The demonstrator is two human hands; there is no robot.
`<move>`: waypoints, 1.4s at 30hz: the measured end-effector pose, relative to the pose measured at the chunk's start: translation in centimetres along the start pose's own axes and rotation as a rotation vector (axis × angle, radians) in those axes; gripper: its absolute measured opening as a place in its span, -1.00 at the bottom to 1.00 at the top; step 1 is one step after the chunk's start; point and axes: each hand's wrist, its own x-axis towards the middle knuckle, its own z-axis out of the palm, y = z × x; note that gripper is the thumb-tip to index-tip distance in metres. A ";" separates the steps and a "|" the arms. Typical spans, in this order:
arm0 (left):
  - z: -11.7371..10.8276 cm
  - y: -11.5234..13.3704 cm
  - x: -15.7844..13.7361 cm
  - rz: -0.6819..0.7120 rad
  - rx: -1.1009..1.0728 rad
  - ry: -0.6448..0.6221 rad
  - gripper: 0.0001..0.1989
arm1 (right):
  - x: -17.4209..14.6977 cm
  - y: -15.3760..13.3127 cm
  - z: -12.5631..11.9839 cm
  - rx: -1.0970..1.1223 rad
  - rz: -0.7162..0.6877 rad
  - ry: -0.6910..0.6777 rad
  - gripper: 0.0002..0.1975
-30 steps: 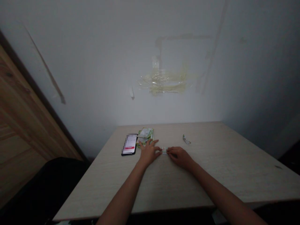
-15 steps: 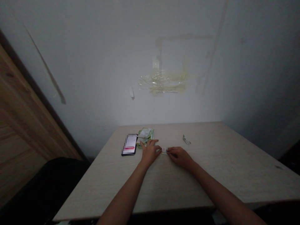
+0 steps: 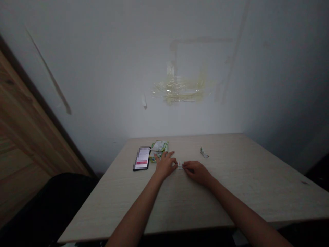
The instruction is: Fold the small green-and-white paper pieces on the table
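A small pale packet [image 3: 180,165] with faint reddish print lies at the middle of the table between my two hands. My left hand [image 3: 166,165] pinches its left end with thumb and forefinger, while the other fingers spread out beside the green packets. At the opposite end, the fingers of my right hand [image 3: 196,171] are closed on the packet's right edge. Just behind my left hand is a loose pile of green and white packets [image 3: 159,146], partly covered by my fingers. The small packet's exact contents cannot be made out.
Left of the pile lies a phone [image 3: 142,159] with its screen lit and blurred. A twisted green and white wrapper [image 3: 204,153] rests farther back on the right. The wooden table [image 3: 244,192] meets a wall [image 3: 108,85] carrying old clear tape [image 3: 180,91].
Both hands stay in nearly the same place on the small packet. It looks slightly narrower between the fingers now; nothing else has visibly moved.
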 end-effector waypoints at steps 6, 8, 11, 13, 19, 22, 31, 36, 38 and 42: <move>0.0 -0.6 0.1 0.018 -0.023 -0.052 -0.81 | 0.0 -0.2 -0.1 -0.002 0.006 -0.010 -0.76; -0.1 -0.8 0.1 0.015 -0.022 -0.074 -0.79 | 0.0 -0.2 -0.2 -0.003 0.002 -0.012 -0.76; -0.2 -0.9 0.1 0.011 -0.018 -0.095 -0.76 | 0.0 -0.1 -0.1 -0.010 -0.005 -0.006 -0.76; -0.3 -0.9 0.0 0.014 -0.019 -0.102 -0.75 | 0.0 0.0 -0.1 -0.012 -0.011 -0.007 -0.76; -0.3 -1.1 -0.3 0.005 -0.032 -0.072 -0.74 | -0.1 -0.1 -0.1 -0.015 -0.007 -0.005 -0.76; -0.3 -1.1 -0.8 0.027 -0.035 -0.010 -0.75 | -0.1 -0.3 -0.2 -0.015 -0.003 -0.002 -0.76; 0.1 -0.5 -1.4 0.079 -0.137 0.050 -0.94 | 0.0 -0.1 0.0 0.007 -0.001 0.009 -0.77; 0.5 -0.8 -1.3 0.018 -0.169 0.008 -0.94 | -0.1 0.0 0.0 0.014 -0.002 0.005 -0.76; 0.5 -0.9 -1.2 -0.002 -0.164 -0.012 -0.93 | -0.1 0.0 0.0 0.019 0.002 0.004 -0.77; 0.2 -1.1 -1.1 -0.019 -0.146 -0.044 -0.88 | -0.1 0.0 -0.1 0.019 0.011 -0.012 -0.76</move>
